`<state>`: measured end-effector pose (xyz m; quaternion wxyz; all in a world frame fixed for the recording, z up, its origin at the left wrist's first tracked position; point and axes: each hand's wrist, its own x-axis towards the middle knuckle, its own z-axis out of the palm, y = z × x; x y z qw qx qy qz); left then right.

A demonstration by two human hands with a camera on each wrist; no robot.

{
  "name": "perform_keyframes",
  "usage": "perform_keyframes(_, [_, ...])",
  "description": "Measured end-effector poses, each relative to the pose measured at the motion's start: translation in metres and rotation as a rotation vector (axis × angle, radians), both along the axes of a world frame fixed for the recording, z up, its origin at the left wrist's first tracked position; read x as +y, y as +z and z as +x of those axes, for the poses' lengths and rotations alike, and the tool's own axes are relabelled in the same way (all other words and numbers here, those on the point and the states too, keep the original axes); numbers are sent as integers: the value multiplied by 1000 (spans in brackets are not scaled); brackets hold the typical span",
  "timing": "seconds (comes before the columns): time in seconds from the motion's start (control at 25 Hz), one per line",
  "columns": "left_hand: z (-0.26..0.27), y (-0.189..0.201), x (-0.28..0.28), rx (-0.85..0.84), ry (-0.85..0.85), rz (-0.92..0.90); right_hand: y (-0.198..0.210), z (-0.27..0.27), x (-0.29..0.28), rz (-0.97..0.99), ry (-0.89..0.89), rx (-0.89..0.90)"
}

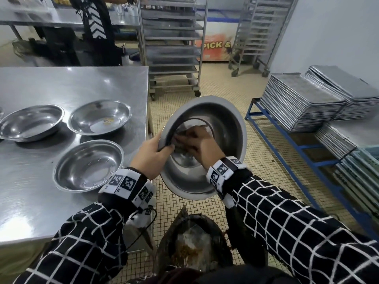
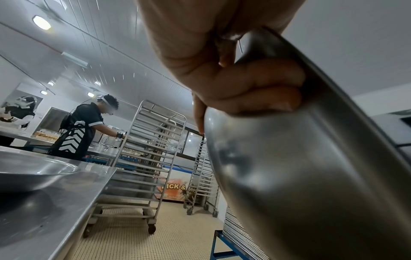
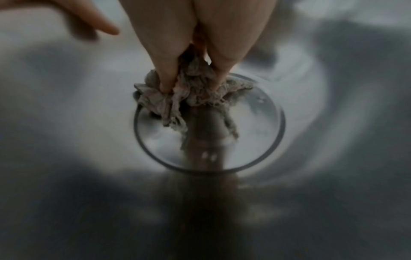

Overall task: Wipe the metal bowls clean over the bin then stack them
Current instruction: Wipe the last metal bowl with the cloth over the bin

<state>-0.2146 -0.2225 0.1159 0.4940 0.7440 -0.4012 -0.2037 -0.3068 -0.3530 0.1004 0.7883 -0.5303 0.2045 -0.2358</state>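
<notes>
Inside tilted bowl [image 1: 225, 128], rag [image 3: 191, 98] under right hand [image 1: 202, 144]

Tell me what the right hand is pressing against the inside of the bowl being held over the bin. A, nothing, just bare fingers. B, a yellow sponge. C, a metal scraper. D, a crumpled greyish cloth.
D: in the right wrist view the fingers of the right hand pinch a crumpled greyish cloth against the bottom of the bowl, which the left hand grips by the rim.

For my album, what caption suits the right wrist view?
Right hand presses a crumpled grey rag into the metal bowl.
</notes>
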Motion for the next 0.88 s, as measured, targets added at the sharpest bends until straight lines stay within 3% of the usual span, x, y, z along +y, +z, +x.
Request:
perform_keyframes(0.08, [2,0,0,5,5,-10,-13,1,6,-90,101,94])
perform_keyframes(0.24, [10,2,0,42,42,-57,-30,-12,2,-135,95,265])
perform_keyframes(0.36, [16,1,-1,52,84,-61,-28,-32,-29,-758,121,564])
perform_keyframes(0.4, [18,0,-2,61,96,-68,-22,-37,-39,-940,44,612])
perform_keyframes(0.52, [18,-1,-4,58,89,-101,-7,-38,-70,-1187,-324,485])
perform_keyframes(0.56, [17,0,-6,53,82,-107,-2,-36,-75,-1074,-392,414])
perform_keyframes(0.64, [15,3,-9,44,78,-116,-2,-31,-69,-871,-348,360])
perform_keyframes(0.72, [14,5,-12,49,101,-146,-18,-33,-50,-1224,-243,444])
perform_keyframes(0.8, [16,4,-15,33,137,-179,-39,-37,-34,-1548,-136,402])
perform_keyframes(0.88, [16,2,-18,-1,161,-197,-44,-34,-24,-1509,-49,371])
